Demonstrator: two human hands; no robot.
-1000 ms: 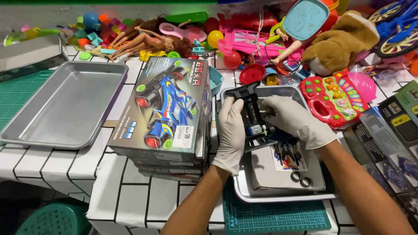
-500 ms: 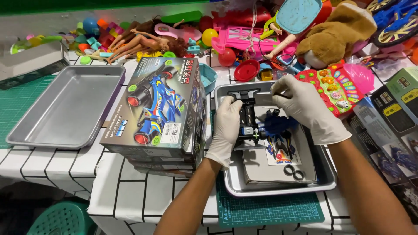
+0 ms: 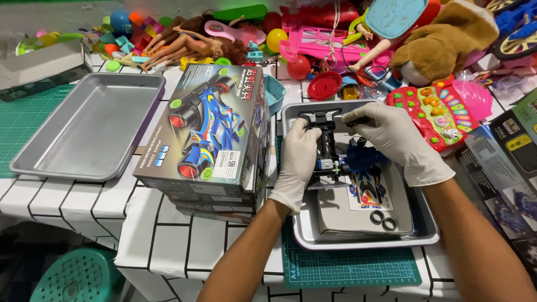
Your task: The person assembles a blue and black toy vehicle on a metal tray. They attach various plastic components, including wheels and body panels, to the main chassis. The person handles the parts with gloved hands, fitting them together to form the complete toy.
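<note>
Black car chassis [image 3: 327, 148] betw. both hands, long axis fwd-back.

left: stacked boxes [image 3: 210, 134] block | right: toy keyboard [image 3: 442, 112] | near edge open

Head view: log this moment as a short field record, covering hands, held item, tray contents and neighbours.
left hand: gloved, grips the black toy car chassis from its left side
right hand: gloved, fingers on the chassis front end
tray: metal, holds grey sheet, sticker sheet, two black rings
left of tray: stacked toy car boxes
far left: second metal tray
</note>
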